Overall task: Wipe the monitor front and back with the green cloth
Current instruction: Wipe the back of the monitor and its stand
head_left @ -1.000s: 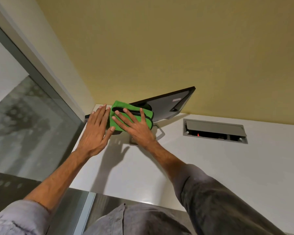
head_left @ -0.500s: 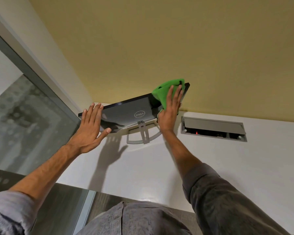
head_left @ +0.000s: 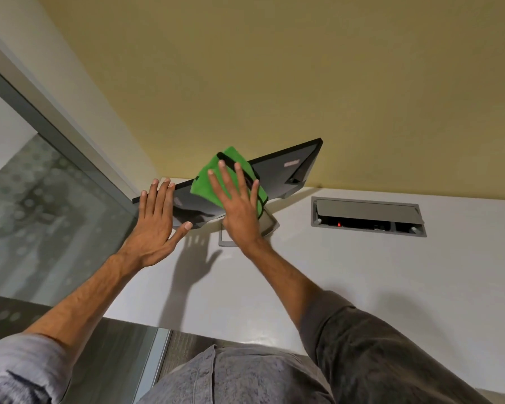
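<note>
We see a thin, black-edged flat monitor (head_left: pixel 283 173) standing at the far edge of a white desk top (head_left: pixel 362 272), close against a mustard-yellow wall (head_left: pixel 274 68), with its dark grey back panel turned toward us and its right end raised higher than its left. A bright green microfibre cloth with a black trimmed border (head_left: pixel 207 182) lies spread against the middle of that panel. The right hand (head_left: pixel 239 211) presses it there, palm flat, fingers straight and fanned apart, gripping nothing. The left hand (head_left: pixel 153 228) is just as relaxed: its straight fingers lie against the monitor's left end, fingertips reaching the top edge, while the thumb juts out beneath the lower edge. Below the right wrist we can make out part of a grey metal frame stand (head_left: pixel 225 240) resting on the desk. To the right, well apart from the monitor, a grey rectangular cable hatch (head_left: pixel 368 217) sits recessed in the desk with its lid tipped up and a small red light inside. A frosted glass partition (head_left: pixel 41 214) runs along the left.
</note>
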`<move>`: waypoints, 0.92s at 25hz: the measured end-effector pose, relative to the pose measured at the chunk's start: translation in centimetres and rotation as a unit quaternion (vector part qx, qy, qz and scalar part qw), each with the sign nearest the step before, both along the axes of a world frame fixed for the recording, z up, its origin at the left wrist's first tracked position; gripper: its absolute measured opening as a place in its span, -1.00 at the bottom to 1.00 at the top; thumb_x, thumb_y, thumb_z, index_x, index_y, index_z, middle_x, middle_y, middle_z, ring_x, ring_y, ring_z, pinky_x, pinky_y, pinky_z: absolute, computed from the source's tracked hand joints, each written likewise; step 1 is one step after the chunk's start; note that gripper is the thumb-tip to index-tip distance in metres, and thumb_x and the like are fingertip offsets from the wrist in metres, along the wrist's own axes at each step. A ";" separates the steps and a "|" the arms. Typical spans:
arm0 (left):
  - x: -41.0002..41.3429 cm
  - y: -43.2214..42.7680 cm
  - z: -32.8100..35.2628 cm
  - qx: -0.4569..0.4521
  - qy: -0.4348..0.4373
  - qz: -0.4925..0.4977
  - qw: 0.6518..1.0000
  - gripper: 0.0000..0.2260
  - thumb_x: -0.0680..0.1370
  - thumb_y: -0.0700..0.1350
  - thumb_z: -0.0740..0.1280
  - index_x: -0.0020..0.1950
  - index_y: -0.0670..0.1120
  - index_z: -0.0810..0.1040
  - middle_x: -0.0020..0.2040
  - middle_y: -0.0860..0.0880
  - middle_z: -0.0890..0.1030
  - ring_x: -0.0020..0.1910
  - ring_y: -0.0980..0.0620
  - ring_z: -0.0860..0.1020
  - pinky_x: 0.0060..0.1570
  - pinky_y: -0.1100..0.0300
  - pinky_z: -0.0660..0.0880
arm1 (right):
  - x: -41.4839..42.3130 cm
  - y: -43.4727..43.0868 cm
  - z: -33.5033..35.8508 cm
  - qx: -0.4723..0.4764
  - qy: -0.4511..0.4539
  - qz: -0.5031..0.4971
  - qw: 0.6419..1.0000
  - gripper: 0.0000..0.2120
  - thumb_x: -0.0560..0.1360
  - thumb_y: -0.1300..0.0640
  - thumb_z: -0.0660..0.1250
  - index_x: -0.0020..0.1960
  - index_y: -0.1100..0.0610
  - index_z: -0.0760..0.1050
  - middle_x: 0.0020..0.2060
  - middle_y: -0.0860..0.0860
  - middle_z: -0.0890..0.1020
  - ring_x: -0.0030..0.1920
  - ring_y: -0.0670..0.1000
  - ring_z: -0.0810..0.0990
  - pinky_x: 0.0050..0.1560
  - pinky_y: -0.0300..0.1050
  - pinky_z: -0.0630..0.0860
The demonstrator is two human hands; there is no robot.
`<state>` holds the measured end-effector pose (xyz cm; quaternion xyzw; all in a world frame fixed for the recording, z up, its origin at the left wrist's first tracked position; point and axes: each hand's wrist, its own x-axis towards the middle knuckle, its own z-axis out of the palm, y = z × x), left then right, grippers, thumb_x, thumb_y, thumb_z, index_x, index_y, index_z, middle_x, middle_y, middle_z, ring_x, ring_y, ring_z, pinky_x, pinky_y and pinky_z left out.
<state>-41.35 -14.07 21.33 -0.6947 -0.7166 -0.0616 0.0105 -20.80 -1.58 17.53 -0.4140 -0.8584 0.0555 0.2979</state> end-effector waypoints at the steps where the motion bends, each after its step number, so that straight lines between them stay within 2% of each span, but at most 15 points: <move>1: 0.0 -0.1 0.0 0.000 0.000 -0.002 1.000 -0.17 0.71 0.30 0.04 0.75 -0.15 -0.27 0.76 -0.09 -0.28 0.74 -0.13 -0.29 0.68 -0.32 -0.17 | -0.2 -0.4 -0.3 0.005 -0.015 0.005 1.000 0.20 0.32 0.69 0.17 0.74 -0.10 -0.10 0.74 -0.03 -0.13 0.72 0.17 -0.23 0.51 0.61 0.10; 3: 0.1 -0.3 0.1 0.001 0.003 -0.006 1.000 -0.17 0.71 0.29 0.04 0.75 -0.14 -0.27 0.76 -0.09 -0.27 0.74 -0.13 -0.28 0.69 -0.31 -0.16 | 0.2 0.0 -0.6 0.001 -0.005 -0.016 1.000 0.22 0.31 0.68 0.21 0.75 -0.10 -0.12 0.74 -0.03 -0.15 0.72 0.14 -0.23 0.52 0.59 0.12; 5: 0.0 -0.3 0.3 -0.004 0.006 -0.010 1.000 -0.18 0.72 0.29 0.03 0.75 -0.14 -0.28 0.76 -0.09 -0.28 0.74 -0.13 -0.28 0.69 -0.30 -0.16 | 1.5 1.3 -0.4 -0.027 0.053 -0.073 0.996 0.17 0.35 0.63 0.24 0.74 -0.10 -0.12 0.74 -0.02 -0.15 0.72 0.12 -0.21 0.54 0.58 0.11; 9: -0.3 -0.2 0.7 -0.022 0.013 -0.017 1.000 -0.16 0.71 0.33 0.00 0.74 -0.15 -0.30 0.75 -0.09 -0.32 0.73 -0.13 -0.31 0.69 -0.30 -0.17 | 5.4 6.4 0.8 -0.073 0.185 -0.218 0.956 0.15 0.31 0.60 0.15 0.75 -0.08 -0.09 0.73 -0.04 -0.14 0.73 0.09 -0.16 0.60 0.48 0.13; 12: -0.1 -0.2 0.8 -0.028 0.014 -0.015 0.999 -0.15 0.70 0.36 -0.02 0.74 -0.14 -0.32 0.75 -0.09 -0.34 0.73 -0.14 -0.33 0.69 -0.30 -0.17 | 8.7 10.4 0.5 -0.115 0.340 -0.249 0.900 0.10 0.35 0.62 0.16 0.75 -0.01 -0.07 0.74 -0.01 -0.13 0.73 0.10 -0.11 0.58 0.34 0.33; 15: 0.3 -0.2 0.8 -0.028 0.014 -0.006 0.999 -0.13 0.69 0.38 -0.03 0.73 -0.15 -0.34 0.74 -0.10 -0.35 0.72 -0.14 -0.34 0.69 -0.30 -0.18 | 9.4 12.1 0.3 -0.206 0.465 -0.243 0.826 0.04 0.45 0.62 0.18 0.75 0.00 -0.11 0.74 0.00 -0.11 0.72 0.10 -0.05 0.63 0.25 0.25; 17: 0.2 -0.2 0.8 -0.030 0.013 -0.006 0.999 -0.12 0.69 0.39 -0.03 0.73 -0.15 -0.34 0.74 -0.10 -0.35 0.72 -0.15 -0.34 0.68 -0.31 -0.19 | 8.1 11.4 0.4 -0.244 0.480 -0.233 0.810 0.04 0.49 0.60 0.19 0.74 -0.02 -0.18 0.73 -0.02 -0.14 0.72 0.09 -0.02 0.67 0.19 0.15; 19: 0.1 -0.2 1.0 -0.033 0.012 -0.008 0.999 -0.12 0.69 0.38 -0.02 0.73 -0.14 -0.34 0.74 -0.10 -0.35 0.72 -0.15 -0.34 0.69 -0.31 -0.18 | 6.5 10.2 0.3 -0.256 0.488 -0.230 0.803 0.03 0.51 0.58 0.22 0.74 0.01 -0.22 0.73 -0.03 -0.18 0.72 0.09 0.00 0.68 0.17 0.15; 21: 0.2 -0.3 1.0 -0.034 0.014 -0.008 0.999 -0.12 0.69 0.37 0.00 0.73 -0.14 -0.33 0.74 -0.10 -0.35 0.72 -0.15 -0.35 0.69 -0.30 -0.19 | 4.9 8.7 0.1 -0.263 0.486 -0.229 0.801 0.03 0.52 0.55 0.25 0.74 0.02 -0.24 0.73 -0.01 -0.20 0.72 0.11 0.01 0.67 0.19 0.16; 23: 0.2 -0.3 0.9 -0.032 0.013 -0.005 0.999 -0.11 0.69 0.36 0.02 0.73 -0.15 -0.33 0.74 -0.10 -0.35 0.72 -0.15 -0.35 0.69 -0.30 -0.20 | 2.7 6.5 -0.6 -0.287 0.462 -0.215 0.811 0.03 0.53 0.53 0.24 0.73 0.02 -0.28 0.72 -0.01 -0.23 0.72 0.12 -0.02 0.66 0.07 0.14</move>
